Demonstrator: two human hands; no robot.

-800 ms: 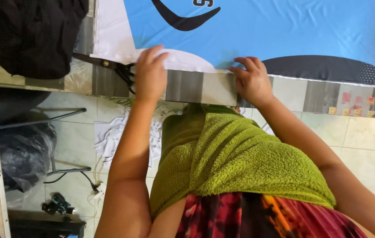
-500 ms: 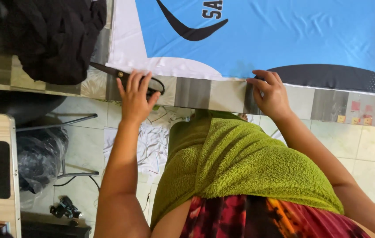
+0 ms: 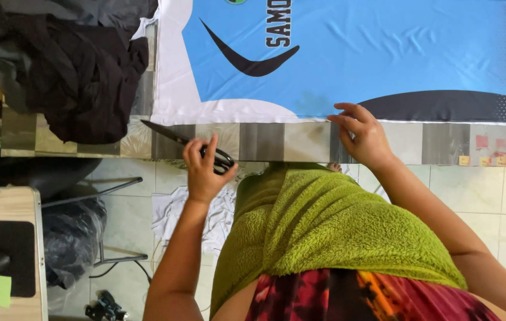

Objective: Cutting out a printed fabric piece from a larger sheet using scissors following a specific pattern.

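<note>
My left hand [image 3: 204, 168] grips the black handles of a pair of scissors [image 3: 175, 139] at the table's near edge, blades pointing left toward the white hem. My right hand [image 3: 362, 135] rests with fingers curled on the lower edge of a blue, white and black printed fabric [image 3: 384, 53] spread flat over the table [image 3: 282, 142]. A green towel covers my lap below the table edge.
A heap of black cloth [image 3: 80, 65] lies on the table's left end. White fabric scraps [image 3: 169, 214] lie on the tiled floor beside a black bag [image 3: 68, 238]. A small wooden table [image 3: 9, 255] with a dark pad stands at lower left.
My left hand slid back from the fabric edge to the scissors and closed on their handles. My right hand stayed on the fabric's lower edge. The view tilted up over the table.
</note>
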